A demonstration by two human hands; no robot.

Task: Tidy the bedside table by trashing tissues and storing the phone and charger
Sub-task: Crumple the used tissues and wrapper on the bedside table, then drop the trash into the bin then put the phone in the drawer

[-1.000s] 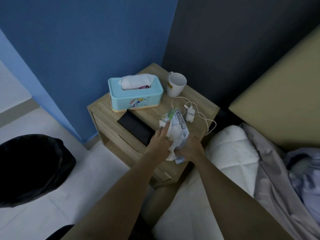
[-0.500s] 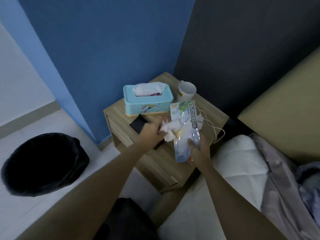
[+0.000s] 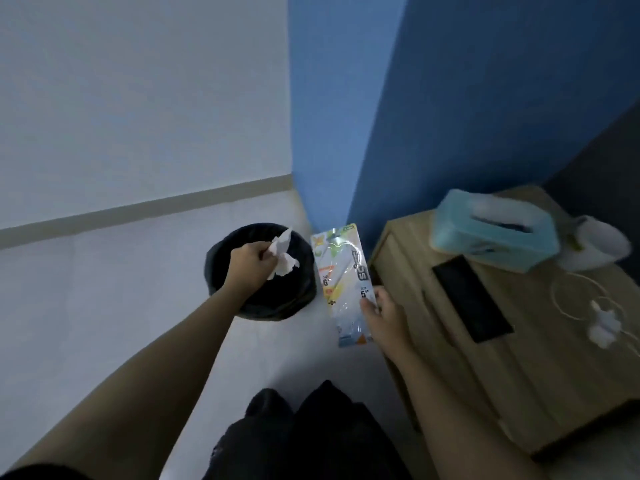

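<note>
My left hand (image 3: 246, 268) pinches crumpled white tissues (image 3: 283, 258) over the round black bin (image 3: 260, 271). My right hand (image 3: 386, 315) grips a flat glossy plastic packet (image 3: 343, 278). On the wooden bedside table (image 3: 519, 368) at right: slim black phone (image 3: 471, 298), white charger (image 3: 604, 323) (blurred).

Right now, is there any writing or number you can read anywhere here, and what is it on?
"6": packet in the right hand, left side, under small blurred print.
"5''": same packet, near the thumb.
"SC": grey strip on the packet; the remaining letters are covered or blurred.
Tissue box and mug: pictures or marks too blurred to read.
Phone and bin: no text visible.
</note>
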